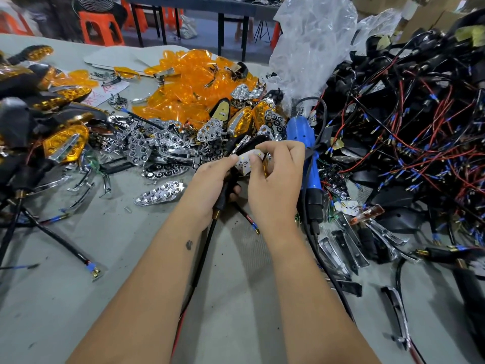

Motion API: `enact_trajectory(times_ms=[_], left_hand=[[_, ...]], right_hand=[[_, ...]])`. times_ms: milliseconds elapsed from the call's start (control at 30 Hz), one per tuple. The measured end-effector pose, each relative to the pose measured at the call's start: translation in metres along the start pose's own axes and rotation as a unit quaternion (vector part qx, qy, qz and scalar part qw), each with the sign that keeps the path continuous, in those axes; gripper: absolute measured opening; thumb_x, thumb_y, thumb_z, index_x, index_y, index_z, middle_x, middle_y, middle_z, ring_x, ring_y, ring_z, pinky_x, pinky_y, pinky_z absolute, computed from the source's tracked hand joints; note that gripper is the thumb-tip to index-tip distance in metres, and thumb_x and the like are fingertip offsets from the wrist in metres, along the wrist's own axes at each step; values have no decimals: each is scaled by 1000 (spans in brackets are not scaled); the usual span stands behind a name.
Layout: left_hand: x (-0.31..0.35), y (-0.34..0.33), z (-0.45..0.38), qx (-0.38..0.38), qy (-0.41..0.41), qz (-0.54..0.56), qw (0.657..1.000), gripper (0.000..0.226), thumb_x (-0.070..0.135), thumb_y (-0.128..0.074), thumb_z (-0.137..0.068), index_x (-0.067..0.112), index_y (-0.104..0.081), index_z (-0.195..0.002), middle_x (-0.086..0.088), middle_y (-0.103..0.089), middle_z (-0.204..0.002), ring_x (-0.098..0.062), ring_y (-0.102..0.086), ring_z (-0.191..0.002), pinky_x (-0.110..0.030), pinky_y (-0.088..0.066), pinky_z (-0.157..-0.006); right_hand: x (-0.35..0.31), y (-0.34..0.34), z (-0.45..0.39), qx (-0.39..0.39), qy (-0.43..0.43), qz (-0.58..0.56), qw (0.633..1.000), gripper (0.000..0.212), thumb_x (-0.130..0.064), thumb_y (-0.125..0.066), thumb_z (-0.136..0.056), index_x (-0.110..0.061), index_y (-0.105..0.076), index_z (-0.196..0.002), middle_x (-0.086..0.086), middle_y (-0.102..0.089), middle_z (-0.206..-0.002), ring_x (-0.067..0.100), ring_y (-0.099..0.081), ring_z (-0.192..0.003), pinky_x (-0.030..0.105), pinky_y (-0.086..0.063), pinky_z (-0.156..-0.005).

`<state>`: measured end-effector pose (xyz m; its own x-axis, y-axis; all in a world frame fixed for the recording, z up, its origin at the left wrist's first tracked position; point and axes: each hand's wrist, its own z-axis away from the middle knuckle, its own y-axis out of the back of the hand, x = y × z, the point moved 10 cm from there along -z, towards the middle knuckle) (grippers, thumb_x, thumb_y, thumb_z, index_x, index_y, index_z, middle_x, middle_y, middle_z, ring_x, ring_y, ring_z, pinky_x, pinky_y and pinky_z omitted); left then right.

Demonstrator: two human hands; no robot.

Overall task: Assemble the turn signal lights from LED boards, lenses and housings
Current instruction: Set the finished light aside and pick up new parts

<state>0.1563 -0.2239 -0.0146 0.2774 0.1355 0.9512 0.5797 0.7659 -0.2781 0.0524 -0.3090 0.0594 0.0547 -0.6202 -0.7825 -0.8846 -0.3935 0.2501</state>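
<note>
My left hand grips a black turn signal housing by its stalk, whose black cable runs down toward me. A white LED board lies on the housing's open face. My left thumb presses the board's left edge. My right hand pinches the board from the right with curled fingers. A bit of orange lens shows behind my right fingers. Orange lenses are heaped behind, chrome reflectors lie in front of that heap, and one loose reflector rests near my left wrist.
A blue electric screwdriver lies just right of my hands. Black housings with red and blue wires are piled at the right. Finished signals lie at the left. A clear plastic bag stands behind. Chrome trims lie at the lower right.
</note>
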Motion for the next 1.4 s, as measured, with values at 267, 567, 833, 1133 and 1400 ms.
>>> enact_trajectory(times_ms=[267, 567, 833, 1133, 1400], left_hand=[[5, 9, 5, 34, -41, 4, 999, 41, 37, -52, -101, 25, -75, -70, -2, -62, -65, -15, -55, -55, -25, -45, -55], [11, -1, 13, 34, -104, -64, 992, 29, 29, -51, -103, 26, -74, -85, -15, -60, -82, -24, -51, -72, -34, -43, -68], [10, -2, 10, 30, -114, -51, 992, 30, 18, -60, -98, 4, -62, -125, -14, -66, -100, -24, -58, -83, -39, -49, -79], [12, -11, 14, -10, -133, -13, 991, 17, -1, -52, -99, 13, -59, -106, 1, -69, -86, -4, -68, -70, -16, -53, -62], [12, -7, 11, -6, -114, -27, 993, 8, 12, -56, -100, 17, -60, -104, 7, -63, -74, -6, -47, -52, -17, -36, -43]], right_hand=[[-8, -8, 4, -50, 15, -55, 997, 9, -9, -56, -97, -18, -56, -98, -10, -55, -86, 7, -52, -78, 22, -44, -72], [8, -1, 0, -15, -43, -76, 996, 17, -15, -56, -99, -32, -54, -97, -13, -57, -80, 7, -54, -77, 12, -40, -67], [13, 2, 0, 23, -60, -89, 994, 11, -12, -55, -99, -23, -55, -101, -17, -55, -81, -11, -53, -77, 4, -39, -67], [9, 6, 0, 28, -64, -70, 995, 18, -16, -56, -98, -34, -56, -95, -14, -59, -83, 11, -59, -79, 45, -55, -74], [5, 5, -4, 11, -47, -68, 997, 28, -12, -74, -86, -27, -72, -110, -13, -41, -100, 5, -47, -84, 28, -49, -90]])
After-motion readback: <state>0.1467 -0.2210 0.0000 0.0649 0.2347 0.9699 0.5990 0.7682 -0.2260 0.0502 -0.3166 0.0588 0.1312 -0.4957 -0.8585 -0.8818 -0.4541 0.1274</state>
